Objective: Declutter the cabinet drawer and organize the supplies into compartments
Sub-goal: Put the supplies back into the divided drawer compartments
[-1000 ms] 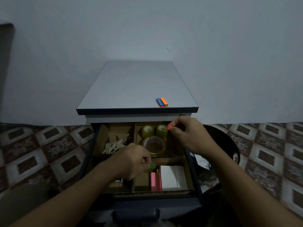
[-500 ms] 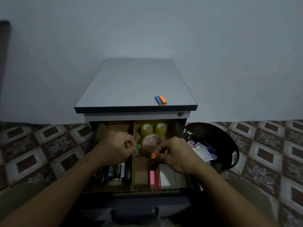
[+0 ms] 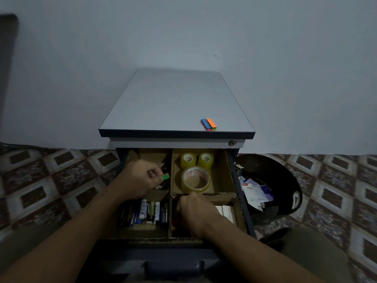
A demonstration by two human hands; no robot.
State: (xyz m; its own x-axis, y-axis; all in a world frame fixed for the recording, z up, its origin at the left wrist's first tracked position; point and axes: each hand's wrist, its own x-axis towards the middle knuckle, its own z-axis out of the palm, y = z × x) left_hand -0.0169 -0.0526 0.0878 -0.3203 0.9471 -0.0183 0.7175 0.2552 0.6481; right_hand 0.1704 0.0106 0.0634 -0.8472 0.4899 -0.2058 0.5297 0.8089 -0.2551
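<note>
Now, my left hand [image 3: 140, 178] pinches a green sticky flag [image 3: 165, 177]; right hand [image 3: 195, 213] curls at the cardboard divider [image 3: 220, 194], grip hidden. I'd press flags flat.

grey cabinet top [image 3: 173, 103] with coloured sticky flags [image 3: 209, 124] near its front right edge

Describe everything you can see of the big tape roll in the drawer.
The big tape roll is a wide ring of clear, yellowish tape on a pale core. It lies flat with its hole facing up. It sits at the front of the drawer's back right cardboard compartment, close to the divider. Two smaller rolls stand right behind it. It looks pressed against them, though contact is hard to confirm. Neither hand touches it: the right hand is just in front of the divider, and the left hand is over the neighbouring compartment.
</note>
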